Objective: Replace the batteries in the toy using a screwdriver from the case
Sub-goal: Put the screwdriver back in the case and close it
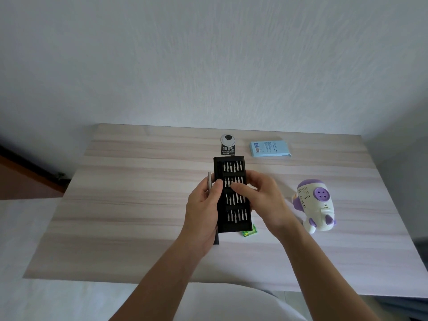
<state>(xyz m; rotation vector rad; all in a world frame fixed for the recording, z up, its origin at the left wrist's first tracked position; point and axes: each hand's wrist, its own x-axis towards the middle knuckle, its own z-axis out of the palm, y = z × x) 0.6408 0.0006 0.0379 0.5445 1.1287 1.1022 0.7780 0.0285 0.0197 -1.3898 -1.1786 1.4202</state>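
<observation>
My left grip (203, 208) holds the open bit case (234, 225) and the silver screwdriver handle (209, 181) together, and my right grip (264, 198) pinches a bit (235, 181) in the second row.

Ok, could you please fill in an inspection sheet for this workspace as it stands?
Surface: pale wood-grain table.
Job's things: open black bit case; slim silver screwdriver handle beside it; white-and-purple plastic toy lying on the table, to the right; green battery pack at the case's near end.
Clutter: flat pale-blue cardboard box and black printed label near the far edge.
Grippers: left hand grips case and handle; right hand has fingers on the bits, grip unclear.
Cables: nothing seen.
Surroundings: white textured wall.
</observation>
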